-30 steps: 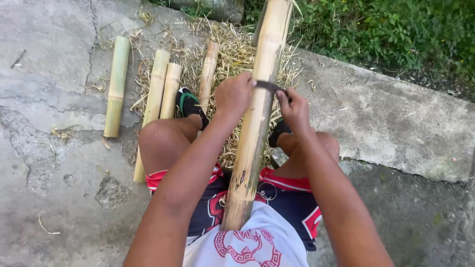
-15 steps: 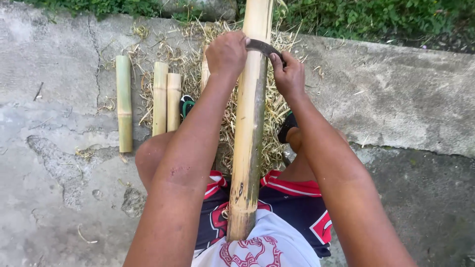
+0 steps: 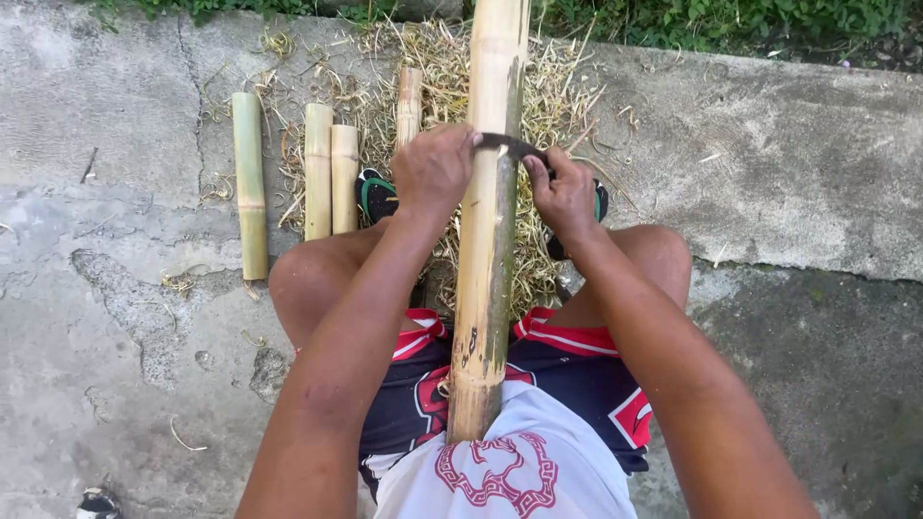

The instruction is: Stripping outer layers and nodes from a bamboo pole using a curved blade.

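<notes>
Concrete ground under you: both hands, left hand point(image 3: 435, 168) and right hand point(image 3: 565, 192), clamp the curved blade point(image 3: 510, 146) across the bamboo pole point(image 3: 486, 259); a slip could cut your thighs.

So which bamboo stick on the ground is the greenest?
The far-left stick, lying alone on the concrete. It is green; the two side by side and the thin one are yellow.
</notes>
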